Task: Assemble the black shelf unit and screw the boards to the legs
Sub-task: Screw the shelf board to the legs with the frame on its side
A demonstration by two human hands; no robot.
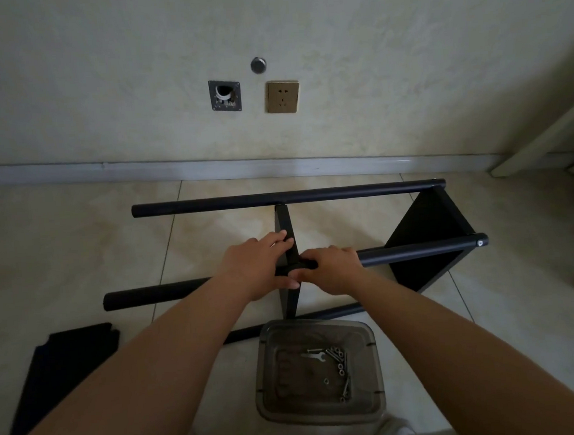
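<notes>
The black shelf unit (315, 249) lies on its side on the tiled floor (74, 241), its round legs running left to right. The far leg (287, 197) lies near the skirting, the middle leg (415, 253) crosses under both hands, and a third leg (337, 312) shows just beyond the plastic tray (323, 417). One board (428, 240) is fixed at the right end of the legs; a second board (286, 245) stands edge-on between them, about halfway along. The left hand (258, 267) grips this middle board where it meets the middle leg, fingers laid over the board's far face and thumb under it. The right hand (332, 268) is curled round the middle leg just right of that joint, touching the left thumb (whether it also holds a screw cannot be seen). The tray, near the person, holds screws (340, 367) and a small flat wrench (313, 356). A loose black board (61, 375) lies on the floor at near left. On the far wall sit a socket (282, 97) and an open wall box (225, 95).
</notes>
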